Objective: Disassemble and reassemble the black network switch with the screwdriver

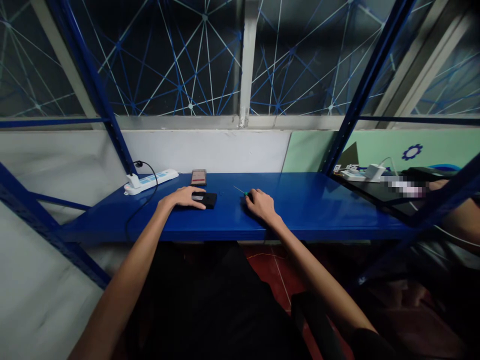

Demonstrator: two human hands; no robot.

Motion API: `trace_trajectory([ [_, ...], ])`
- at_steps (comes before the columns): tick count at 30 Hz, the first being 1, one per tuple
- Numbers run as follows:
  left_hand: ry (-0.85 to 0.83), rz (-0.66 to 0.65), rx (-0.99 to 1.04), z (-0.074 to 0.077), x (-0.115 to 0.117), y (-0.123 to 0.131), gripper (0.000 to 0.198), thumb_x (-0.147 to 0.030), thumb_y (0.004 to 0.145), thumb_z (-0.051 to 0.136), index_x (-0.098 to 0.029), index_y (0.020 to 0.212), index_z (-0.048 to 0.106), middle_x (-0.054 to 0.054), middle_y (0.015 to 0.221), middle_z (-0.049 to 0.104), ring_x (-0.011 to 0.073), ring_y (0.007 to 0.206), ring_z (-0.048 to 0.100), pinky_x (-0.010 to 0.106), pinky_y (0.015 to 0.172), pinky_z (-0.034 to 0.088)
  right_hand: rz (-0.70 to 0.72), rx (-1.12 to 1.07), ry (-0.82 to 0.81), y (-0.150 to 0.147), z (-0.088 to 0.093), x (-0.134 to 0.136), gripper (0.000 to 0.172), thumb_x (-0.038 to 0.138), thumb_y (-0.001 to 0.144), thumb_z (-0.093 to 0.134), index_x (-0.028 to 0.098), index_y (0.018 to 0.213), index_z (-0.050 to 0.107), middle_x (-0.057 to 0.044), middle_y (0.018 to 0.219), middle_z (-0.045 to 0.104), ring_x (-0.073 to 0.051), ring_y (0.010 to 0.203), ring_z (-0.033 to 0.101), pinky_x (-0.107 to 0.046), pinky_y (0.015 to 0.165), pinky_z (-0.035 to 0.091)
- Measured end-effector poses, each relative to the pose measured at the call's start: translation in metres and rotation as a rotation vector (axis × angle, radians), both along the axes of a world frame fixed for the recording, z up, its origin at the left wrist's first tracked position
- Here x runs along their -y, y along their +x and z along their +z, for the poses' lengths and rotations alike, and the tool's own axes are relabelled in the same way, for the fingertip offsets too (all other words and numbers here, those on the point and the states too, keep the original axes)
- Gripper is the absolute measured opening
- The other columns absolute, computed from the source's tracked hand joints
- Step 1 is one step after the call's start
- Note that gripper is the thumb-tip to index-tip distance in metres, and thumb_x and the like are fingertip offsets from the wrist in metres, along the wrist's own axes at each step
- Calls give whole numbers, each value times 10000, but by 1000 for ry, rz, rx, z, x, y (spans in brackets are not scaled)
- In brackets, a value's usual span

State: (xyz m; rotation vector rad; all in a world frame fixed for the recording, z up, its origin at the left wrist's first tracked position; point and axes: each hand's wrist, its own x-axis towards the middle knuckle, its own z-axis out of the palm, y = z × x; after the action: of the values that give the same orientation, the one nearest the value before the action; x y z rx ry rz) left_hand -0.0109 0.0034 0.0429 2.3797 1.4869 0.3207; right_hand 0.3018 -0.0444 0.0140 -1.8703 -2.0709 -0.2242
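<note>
My left hand [183,197] is closed around the left side of a small black box [210,201] with a pale label, which lies on the blue table. My right hand [261,204] rests on the tabletop with its fingers wrapped round a screwdriver [246,194]. The tool's thin shaft points left and away from me, and a green bit of its handle shows; the rest is hidden by my fingers. Between the two hands lie tiny dark pieces [221,192], perhaps screws, too small to tell. Behind the box sits a flat clear case [198,177] with a reddish-brown inside.
A white power strip [152,181] with a plugged-in adapter stands at the back left, its black cable [147,201] running over the table's left part. Blue metal posts [348,117] frame both sides. At right, another person's arm [463,225] reaches over a neighbouring dark table.
</note>
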Motion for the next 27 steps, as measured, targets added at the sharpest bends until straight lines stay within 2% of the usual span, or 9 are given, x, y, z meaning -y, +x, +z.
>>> trace_trajectory([
  [2,-13,1,41,-6,0,-9,884,-612,585,784,-301,1381,556,117,1419,539,400,1247,524,492,998,417,-2,57,-50,-2,3,-8,338,404,960,417,167,1083,624,-132,1084,667,-258,931,661,-302,718,423],
  [6,22,12,208,-19,-1,-11,774,-523,558,830,-284,1274,658,126,1316,623,397,1166,585,491,965,448,15,143,-82,-5,5,-16,368,422,953,428,155,1127,612,-154,1101,650,-282,948,660,-327,732,446],
  [12,116,87,495,-26,9,1,559,-361,490,886,-261,1030,780,112,1069,736,381,1070,640,476,943,479,23,143,23,-3,-3,-9,461,547,957,400,162,1126,590,-145,1077,637,-268,939,642,-307,705,427],
  [14,178,151,668,-23,15,9,521,-347,504,888,-240,1003,783,111,1080,734,369,1111,625,470,986,459,5,116,94,-2,-5,-9,456,553,957,404,167,1110,593,-136,1061,639,-260,928,635,-290,676,403],
  [17,193,288,1128,-16,23,25,515,-363,556,875,-184,1025,759,121,1034,742,336,1062,655,436,953,497,4,25,241,-4,-2,-9,436,531,972,394,174,1118,598,-128,1071,647,-246,961,620,-268,652,357],
  [19,44,328,1428,-11,26,35,509,-446,660,811,-133,1055,730,135,907,748,317,940,697,428,867,546,36,-78,320,-12,4,-7,453,542,978,378,179,1126,607,-112,1057,665,-224,947,622,-258,638,329],
  [22,-306,200,1778,-8,30,51,556,-534,826,607,-93,1159,658,159,919,737,321,896,711,476,819,567,105,-239,310,-32,15,-2,501,595,966,369,189,1051,650,-70,920,704,-183,806,636,-249,601,288],
  [24,-441,154,1895,-11,32,61,540,-479,885,518,-76,1235,605,169,966,730,330,928,708,511,843,556,159,-311,212,-49,21,0,564,656,942,353,201,890,682,-53,798,707,-179,746,634,-247,591,281],
  [27,-523,154,1952,-18,35,78,519,-446,915,485,-102,1294,572,171,1044,722,336,975,698,531,888,537,189,-359,47,-69,24,-1,636,762,849,401,207,694,670,-59,687,681,-194,678,618,-256,577,295],
])
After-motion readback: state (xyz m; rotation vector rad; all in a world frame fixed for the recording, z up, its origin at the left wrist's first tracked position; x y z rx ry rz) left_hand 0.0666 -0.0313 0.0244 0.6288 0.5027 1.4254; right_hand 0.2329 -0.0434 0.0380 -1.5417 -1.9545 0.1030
